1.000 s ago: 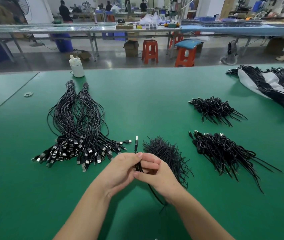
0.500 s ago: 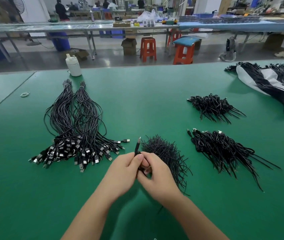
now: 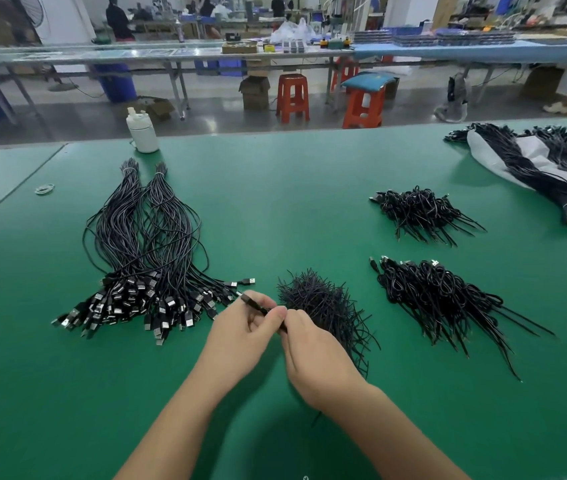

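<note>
My left hand (image 3: pixel 240 337) and my right hand (image 3: pixel 313 355) meet low over the green table (image 3: pixel 275 209), both pinching one black USB cable (image 3: pixel 254 304). Its plug end pokes out up and to the left from my left fingers; the rest of the cable is hidden under my hands. Just behind my right hand lies a heap of short black twist ties (image 3: pixel 323 306). A large fan of loose black USB cables (image 3: pixel 143 258), plugs toward me, lies to the left.
Two piles of coiled, tied cables (image 3: pixel 420 213) (image 3: pixel 438 299) lie at right. More cable bundles rest on a white sheet (image 3: pixel 489 150) at far right. A white bottle (image 3: pixel 143 131) and rubber bands (image 3: pixel 45 188) sit at the back left.
The cable's plug end has tipped from pointing straight up to leaning left. My hands have closed together on it and stayed in place.
</note>
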Tool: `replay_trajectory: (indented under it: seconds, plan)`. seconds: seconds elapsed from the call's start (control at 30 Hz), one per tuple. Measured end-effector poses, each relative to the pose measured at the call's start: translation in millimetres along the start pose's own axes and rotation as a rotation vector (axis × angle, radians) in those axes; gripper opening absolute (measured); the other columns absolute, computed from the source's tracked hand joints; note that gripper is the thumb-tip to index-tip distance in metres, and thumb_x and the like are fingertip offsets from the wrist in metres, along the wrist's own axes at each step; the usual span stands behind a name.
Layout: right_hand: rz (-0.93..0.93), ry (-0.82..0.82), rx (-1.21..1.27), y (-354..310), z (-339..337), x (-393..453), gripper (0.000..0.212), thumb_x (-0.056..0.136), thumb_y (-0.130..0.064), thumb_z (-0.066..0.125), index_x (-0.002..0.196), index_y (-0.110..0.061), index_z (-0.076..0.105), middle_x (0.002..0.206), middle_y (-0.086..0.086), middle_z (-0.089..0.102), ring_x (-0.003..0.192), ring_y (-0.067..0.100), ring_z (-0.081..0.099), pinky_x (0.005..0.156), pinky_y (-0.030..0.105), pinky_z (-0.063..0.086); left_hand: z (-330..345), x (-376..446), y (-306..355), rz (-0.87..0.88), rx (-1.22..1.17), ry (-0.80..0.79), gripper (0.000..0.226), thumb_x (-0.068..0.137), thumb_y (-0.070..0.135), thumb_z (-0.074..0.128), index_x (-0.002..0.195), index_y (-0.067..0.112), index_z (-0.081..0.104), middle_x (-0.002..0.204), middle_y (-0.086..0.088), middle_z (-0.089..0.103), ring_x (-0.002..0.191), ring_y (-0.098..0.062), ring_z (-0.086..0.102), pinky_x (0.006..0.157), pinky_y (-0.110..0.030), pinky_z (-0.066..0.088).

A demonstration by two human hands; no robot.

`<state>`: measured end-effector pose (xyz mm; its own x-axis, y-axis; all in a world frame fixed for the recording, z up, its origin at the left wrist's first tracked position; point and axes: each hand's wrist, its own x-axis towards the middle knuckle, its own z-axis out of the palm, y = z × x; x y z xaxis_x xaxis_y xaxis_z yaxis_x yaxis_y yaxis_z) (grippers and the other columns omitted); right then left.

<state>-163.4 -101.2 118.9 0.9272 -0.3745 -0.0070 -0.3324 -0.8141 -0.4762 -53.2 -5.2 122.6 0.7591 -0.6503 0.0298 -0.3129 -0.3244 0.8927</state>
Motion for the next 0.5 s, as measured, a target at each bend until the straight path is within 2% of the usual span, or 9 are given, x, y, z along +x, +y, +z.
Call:
replay_trajectory:
  seconds: [0.1, 0.2, 0.27, 0.3, 0.33, 0.4, 0.47, 0.5]
  plan:
    - [0.007, -0.021, 0.038, 2, 2, -1, 0.024, 0.106, -0.022, 0.028, 0.123, -0.014, 0.043, 0.113, 0.007, 0.048, 0.086, 0.034, 0.058, 0.075, 0.048, 0.045, -2, 4, -4, -0.007, -0.031, -0.069, 0.016, 0.084, 0.032, 0.076, 0.081, 0.021, 0.065, 0.050, 0.015, 0.048, 0.050, -0.004, 0.039, 0.052, -0.016, 0.033]
    - [0.032, -0.064, 0.150, 5, 5, 2, 0.026, 0.106, -0.023, 0.028, 0.125, -0.015, 0.044, 0.119, 0.007, 0.052, 0.098, 0.032, 0.060, 0.085, 0.048, 0.048, -3, 7, -5, 0.036, 0.098, -0.083, 0.019, 0.083, 0.037, 0.075, 0.076, 0.024, 0.063, 0.048, 0.015, 0.050, 0.047, -0.002, 0.040, 0.050, -0.015, 0.033]
    - [0.021, -0.079, 0.278, 7, 7, 5, 0.033, 0.106, -0.023, 0.033, 0.137, -0.018, 0.044, 0.129, 0.005, 0.054, 0.113, 0.025, 0.058, 0.098, 0.045, 0.046, -3, 10, -4, 0.068, 0.208, -0.069, 0.019, 0.085, 0.038, 0.071, 0.073, 0.027, 0.062, 0.049, 0.015, 0.052, 0.048, -0.002, 0.044, 0.051, -0.016, 0.033]
    - [0.011, -0.080, 0.344, 8, 8, 5, 0.035, 0.106, -0.024, 0.036, 0.140, -0.021, 0.044, 0.131, 0.002, 0.055, 0.112, 0.018, 0.059, 0.100, 0.041, 0.046, -3, 12, -4, 0.079, 0.248, -0.052, 0.018, 0.086, 0.037, 0.069, 0.072, 0.028, 0.062, 0.050, 0.015, 0.053, 0.050, -0.001, 0.047, 0.051, -0.017, 0.032]
    - [0.008, -0.081, 0.404, 10, 9, 6, 0.035, 0.105, -0.025, 0.039, 0.139, -0.024, 0.045, 0.126, -0.002, 0.057, 0.102, 0.010, 0.061, 0.096, 0.037, 0.049, -2, 13, -3, 0.087, 0.282, -0.035, 0.018, 0.087, 0.036, 0.068, 0.072, 0.029, 0.061, 0.051, 0.015, 0.054, 0.053, -0.001, 0.049, 0.053, -0.018, 0.032]
    - [0.036, -0.101, 0.490, 12, 11, 4, 0.031, 0.106, -0.030, 0.038, 0.135, -0.029, 0.047, 0.102, -0.010, 0.058, 0.069, 0.005, 0.060, 0.078, 0.034, 0.054, 0, 16, -2, 0.094, 0.326, -0.029, 0.019, 0.088, 0.037, 0.066, 0.071, 0.029, 0.061, 0.054, 0.010, 0.055, 0.056, -0.002, 0.051, 0.055, -0.021, 0.037]
    - [0.059, -0.104, 0.516, 13, 13, 2, 0.037, 0.106, -0.032, 0.033, 0.143, -0.038, 0.038, 0.087, -0.018, 0.051, 0.059, 0.003, 0.057, 0.071, 0.028, 0.052, 3, 19, -1, 0.100, 0.352, -0.059, 0.020, 0.088, 0.040, 0.066, 0.075, 0.026, 0.063, 0.057, 0.006, 0.057, 0.057, -0.005, 0.051, 0.057, -0.024, 0.041]
    - [0.048, -0.095, 0.501, 13, 13, 2, 0.041, 0.107, -0.031, 0.031, 0.147, -0.040, 0.033, 0.090, -0.020, 0.052, 0.063, 0.000, 0.056, 0.074, 0.026, 0.050, 4, 20, 0, 0.102, 0.364, -0.073, 0.021, 0.089, 0.041, 0.066, 0.076, 0.024, 0.063, 0.058, 0.006, 0.058, 0.059, -0.007, 0.053, 0.058, -0.025, 0.041]
